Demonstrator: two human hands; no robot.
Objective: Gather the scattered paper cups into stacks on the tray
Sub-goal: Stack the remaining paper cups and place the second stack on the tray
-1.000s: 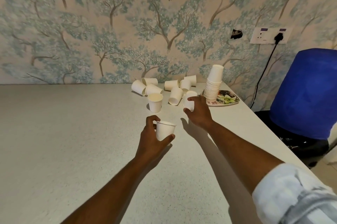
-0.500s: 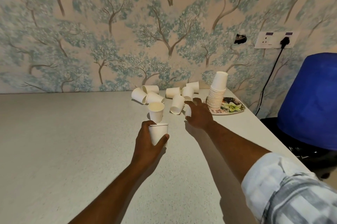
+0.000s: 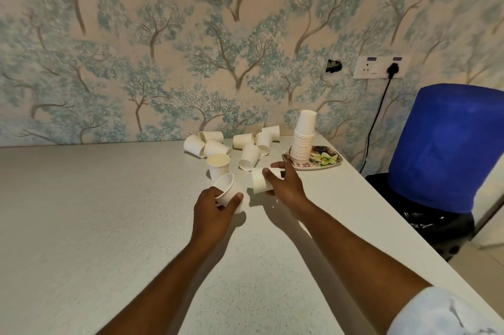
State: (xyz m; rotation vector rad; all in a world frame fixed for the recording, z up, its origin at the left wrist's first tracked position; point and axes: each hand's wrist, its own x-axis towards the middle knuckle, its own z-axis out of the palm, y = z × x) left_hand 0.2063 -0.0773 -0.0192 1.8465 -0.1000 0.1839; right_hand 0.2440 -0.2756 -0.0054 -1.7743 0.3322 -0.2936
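Left hand [image 3: 215, 207] curled round a tilted paper cup [image 3: 227, 192], mouth turned toward the upright cup [image 3: 218, 166] just behind. Right hand [image 3: 285, 184] clamped on another cup [image 3: 260, 183] lying sideways. Light, thin-walled, easily crushed, probably; best held by the sidewall near the rim, gently. Loose cups [image 3: 249, 156] on their sides by the wall, apt to roll. Further right, tall stack [image 3: 302, 143] on the floral tray [image 3: 327, 161], easily toppled. Blue chair [image 3: 447, 149] past the table [image 3: 109, 225] edge.
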